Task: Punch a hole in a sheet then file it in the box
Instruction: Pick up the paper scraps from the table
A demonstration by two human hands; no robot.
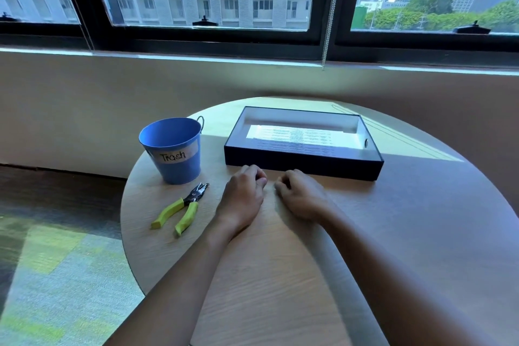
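Sheet in box; left hand, right hand idle near front wall.

Box: you have a shallow dark-blue box, white inside and open on top, standing level ahead of you, long side toward you.
Sheet: your printed sheet lies flat on the box floor, partly sunlit; a hole cannot be made out.
Punch: your plier-type punch lies flat left of the box, lime-green handles spread, metal head pointing away from you.
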